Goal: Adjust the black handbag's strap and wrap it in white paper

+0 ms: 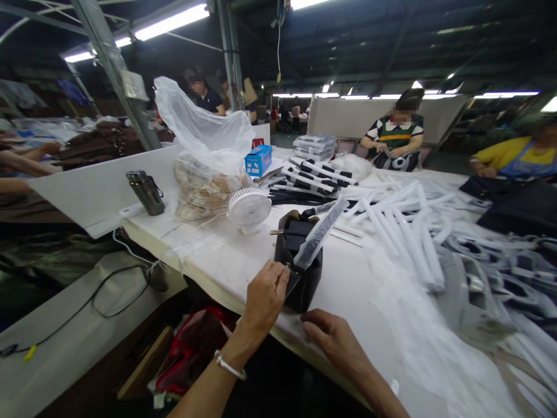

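Note:
A small black handbag (310, 289) stands near the front edge of the white table, with a clear plastic-wrapped strip (321, 233), likely its handle, slanting up from it to the right. My left hand (266, 293) pinches a dark flap at the bag's near left side, fingers closed. Just right of the bag's base is my right hand (333, 337), its fingers loosely bent and apart, with nothing seen in them. Whether its fingertips touch the bag I cannot tell. The inside of the bag is hidden.
Behind the bag are a white fan (249, 209), a plastic sack (204, 186), a blue box (258, 161) and a dark flask (145, 191). White wrapped strips (404, 226) heap up on the right. Co-workers, including a person in stripes (394, 136), sit across the table (209, 261).

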`<state>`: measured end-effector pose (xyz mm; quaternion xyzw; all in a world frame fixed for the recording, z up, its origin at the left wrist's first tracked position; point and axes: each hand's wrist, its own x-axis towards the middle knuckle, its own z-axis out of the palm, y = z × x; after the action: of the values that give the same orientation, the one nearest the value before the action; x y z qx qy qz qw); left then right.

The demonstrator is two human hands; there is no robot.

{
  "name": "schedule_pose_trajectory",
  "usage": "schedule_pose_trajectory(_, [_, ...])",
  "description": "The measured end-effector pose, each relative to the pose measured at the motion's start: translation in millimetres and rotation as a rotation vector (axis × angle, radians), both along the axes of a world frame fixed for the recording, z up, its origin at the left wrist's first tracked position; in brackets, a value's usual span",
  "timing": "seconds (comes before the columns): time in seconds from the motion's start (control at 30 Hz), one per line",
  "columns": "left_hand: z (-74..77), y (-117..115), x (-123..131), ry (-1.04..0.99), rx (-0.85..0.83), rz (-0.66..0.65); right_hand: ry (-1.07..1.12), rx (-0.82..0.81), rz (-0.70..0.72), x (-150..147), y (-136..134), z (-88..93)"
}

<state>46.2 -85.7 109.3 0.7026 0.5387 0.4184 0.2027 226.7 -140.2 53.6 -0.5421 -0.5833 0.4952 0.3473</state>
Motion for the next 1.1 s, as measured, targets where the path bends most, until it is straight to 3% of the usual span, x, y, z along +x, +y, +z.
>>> schedule_pose_trajectory(0.2, [-2.9,12,7,-0.301,-0.186,-0.015,0.217,-0.100,-0.060,-15,5,15.7])
schedule_pose_trajectory(0.33, [-1.5,4,9,-0.315,-0.163,0.010,0.403,-0.185,-0.242,-26,14,32.9])
schedule_pose_trajectory(0.47, [0.4,-2,4,-0.322,-0.184,-0.012,0.542,-0.244,-0.296,-39,22,49.6])
schedule_pose_trajectory(0.57, [0.6,-3,1,-0.304,-0.163,0.017,0.593,-0.275,-0.412,-51,25,54.5])
schedule_pose_trajectory(0.87, [-7.0,-7,-5,-0.235,-0.174,0.036,0.380,-0.199,-0.438,-60,28,47.1])
schedule_pose_trajectory(1.1, [-14.3,-19,-1,0.062,0.179,0.036,0.275,0.030,-0.507,-65,33,35.6])
